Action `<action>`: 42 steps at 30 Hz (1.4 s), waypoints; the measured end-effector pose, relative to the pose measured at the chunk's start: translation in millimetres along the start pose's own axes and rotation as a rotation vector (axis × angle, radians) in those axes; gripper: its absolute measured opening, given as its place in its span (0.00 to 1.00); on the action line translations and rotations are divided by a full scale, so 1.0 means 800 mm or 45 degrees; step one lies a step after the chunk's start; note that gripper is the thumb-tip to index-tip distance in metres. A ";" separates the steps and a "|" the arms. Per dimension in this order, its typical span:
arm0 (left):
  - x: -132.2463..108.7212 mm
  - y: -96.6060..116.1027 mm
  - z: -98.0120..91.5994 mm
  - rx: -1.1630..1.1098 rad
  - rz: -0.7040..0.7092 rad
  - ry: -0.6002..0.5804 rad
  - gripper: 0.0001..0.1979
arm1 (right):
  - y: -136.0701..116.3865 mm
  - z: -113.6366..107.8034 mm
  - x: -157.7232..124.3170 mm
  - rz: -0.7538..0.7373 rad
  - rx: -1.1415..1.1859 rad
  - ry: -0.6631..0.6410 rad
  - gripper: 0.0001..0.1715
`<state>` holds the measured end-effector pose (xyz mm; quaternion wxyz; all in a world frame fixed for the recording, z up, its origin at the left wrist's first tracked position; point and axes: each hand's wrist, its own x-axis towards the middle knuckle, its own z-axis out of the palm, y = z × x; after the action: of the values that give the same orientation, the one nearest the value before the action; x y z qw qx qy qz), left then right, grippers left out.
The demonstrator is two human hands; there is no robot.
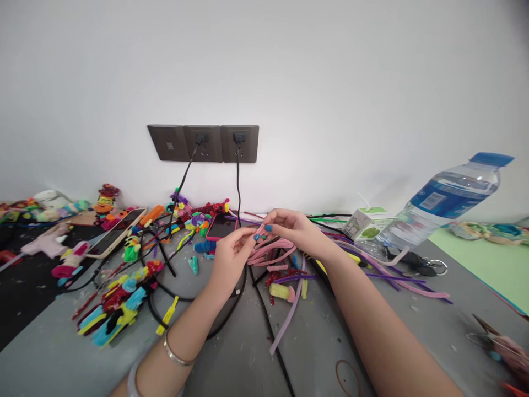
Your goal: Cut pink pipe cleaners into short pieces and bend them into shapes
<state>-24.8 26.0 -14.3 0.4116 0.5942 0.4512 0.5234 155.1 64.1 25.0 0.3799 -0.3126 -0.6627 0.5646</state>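
My left hand [235, 251] and my right hand [295, 231] meet over the middle of the table. The thumbs and fingertips of both are pinched close together on a thin pink pipe cleaner, mostly hidden by the fingers. Just below them lies a bundle of pink pipe cleaners [270, 252]. Under the right wrist are purple pipe cleaners [291, 317] and a short yellow fuzzy piece with a pink end [281, 292]. A phone with a pink edge [221, 226] lies behind the left hand.
Colourful pipe-cleaner pieces [119, 303] and a second phone [118, 231] lie to the left. Black cables [237, 187] run from wall sockets [202, 143] across the table. On the right are a drink carton [366, 223], a water bottle [446, 201], keys [417, 262] and scissors [487, 331].
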 end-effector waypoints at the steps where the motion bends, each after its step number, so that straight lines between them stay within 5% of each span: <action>1: 0.000 -0.001 0.000 -0.021 0.010 0.001 0.11 | 0.000 0.000 0.000 0.006 0.008 0.004 0.15; 28: 0.001 -0.002 -0.003 0.217 0.421 0.073 0.05 | 0.011 -0.003 0.003 0.100 0.063 0.000 0.12; 34: -0.001 -0.002 0.000 0.126 0.325 0.011 0.05 | 0.014 -0.003 0.005 0.068 0.022 0.022 0.10; 42: 0.002 -0.002 0.003 -0.185 -0.043 -0.007 0.05 | 0.013 0.001 0.007 -0.031 -0.038 0.018 0.08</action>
<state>-22.7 28.1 -15.9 0.4637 0.5565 0.4207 0.5461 151.3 69.7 15.4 0.3867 -0.3141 -0.6722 0.5476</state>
